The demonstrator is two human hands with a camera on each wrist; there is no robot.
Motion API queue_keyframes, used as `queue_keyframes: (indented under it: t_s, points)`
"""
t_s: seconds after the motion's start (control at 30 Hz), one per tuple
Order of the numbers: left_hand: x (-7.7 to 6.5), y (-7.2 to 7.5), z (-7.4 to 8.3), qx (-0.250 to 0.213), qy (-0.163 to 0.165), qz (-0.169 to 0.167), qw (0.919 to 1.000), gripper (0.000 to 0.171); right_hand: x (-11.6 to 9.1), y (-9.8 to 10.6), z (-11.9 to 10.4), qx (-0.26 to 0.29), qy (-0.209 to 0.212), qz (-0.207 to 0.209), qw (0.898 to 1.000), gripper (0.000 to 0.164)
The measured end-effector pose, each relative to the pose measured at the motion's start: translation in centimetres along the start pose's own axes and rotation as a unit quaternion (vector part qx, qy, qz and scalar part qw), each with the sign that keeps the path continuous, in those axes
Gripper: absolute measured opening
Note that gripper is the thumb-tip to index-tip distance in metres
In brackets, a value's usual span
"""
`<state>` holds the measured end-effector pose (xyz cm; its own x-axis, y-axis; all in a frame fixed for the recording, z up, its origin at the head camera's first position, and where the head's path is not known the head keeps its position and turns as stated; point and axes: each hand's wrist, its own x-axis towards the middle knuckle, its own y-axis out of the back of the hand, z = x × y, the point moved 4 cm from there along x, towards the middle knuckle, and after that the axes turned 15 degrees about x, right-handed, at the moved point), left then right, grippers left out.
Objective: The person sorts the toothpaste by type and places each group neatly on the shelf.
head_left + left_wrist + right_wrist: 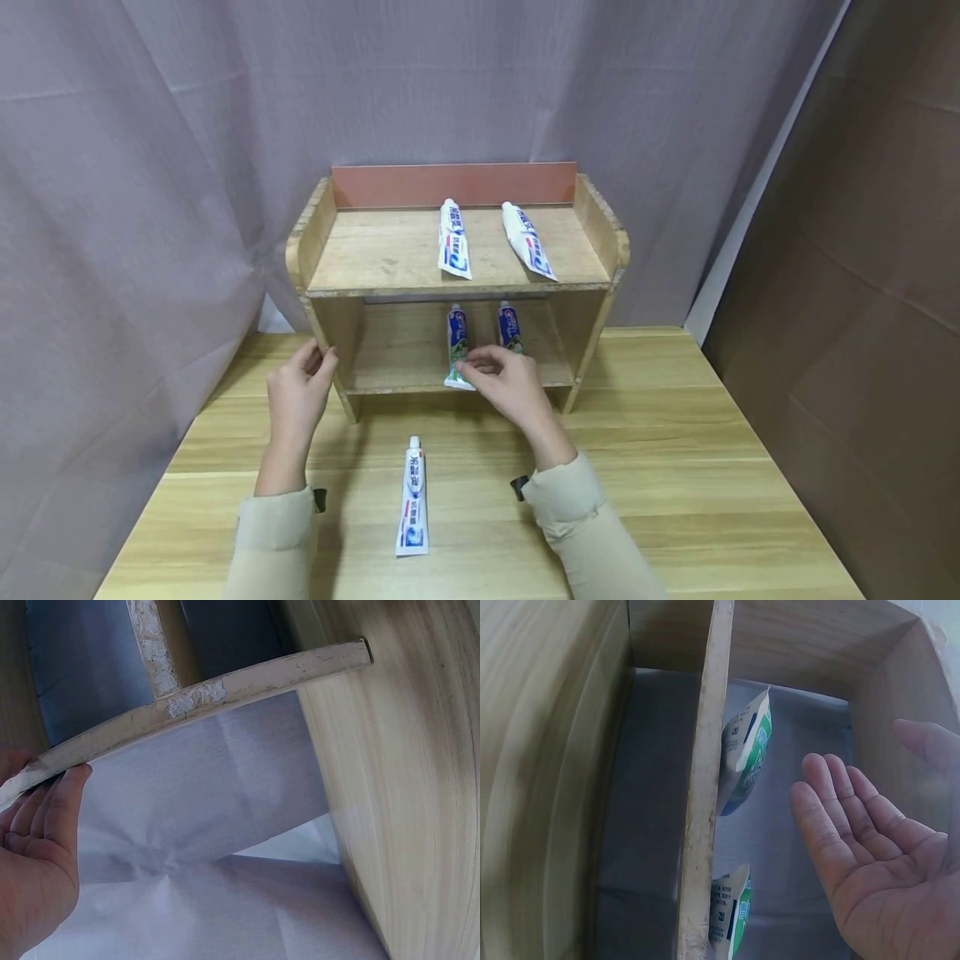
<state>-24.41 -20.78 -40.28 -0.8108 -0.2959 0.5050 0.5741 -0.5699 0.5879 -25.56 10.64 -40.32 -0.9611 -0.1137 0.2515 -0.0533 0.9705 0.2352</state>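
Note:
My left hand (294, 400) grips the front edge of the left side panel (270, 677) of a two-tier wooden shelf (375, 250), thumb on one face and fingers on the other. Before the lower tier is my right hand (517, 396), its palm bare in the right wrist view and fingers extended, thumb apart. Two blue-and-green toothpaste tubes lie on that tier: the left tube (457, 333) beside my right fingertips in the head view, the right tube (509, 323) partly hidden behind the hand. Their crimped ends overhang the board's front edge (705, 765).
On the upper tier lie two white-and-blue toothpaste tubes, one left (453, 240) and one slanted right (527, 240). Another white tube (412, 500) lies on the wooden table (675, 467) between my forearms. A grey curtain (450, 83) hangs behind the shelf.

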Motion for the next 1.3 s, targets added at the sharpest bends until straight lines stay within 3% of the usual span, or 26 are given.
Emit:
queue_keyframes:
  t_s: [1.3]
  points:
    - [0.0, -0.1, -0.2, 0.008, 0.0, 0.012, 0.9999, 0.026, -3.1, -1.9, 0.4, 0.064, -0.024, -0.027, 0.997, 0.034]
